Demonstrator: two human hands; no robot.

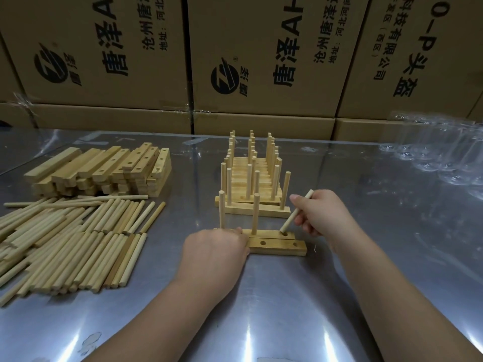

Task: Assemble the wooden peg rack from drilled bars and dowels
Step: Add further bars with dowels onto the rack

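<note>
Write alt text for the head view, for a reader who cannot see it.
A right hand tilts a dowel, tip at the empty end hole of a drilled bar that carries two upright dowels, while the left hand grips the bar's other end on a metal table. Finished racks stand behind; loose dowels and spare bars lie to the left.

A small factory or packing workshop: stacked brown printed cardboard cartons (261,61) fill the top of the frame, behind a shiny metal bench (287,309) bearing bulk piles of pale wooden dowels (65,244) and drilled bars (104,165) at left.
</note>
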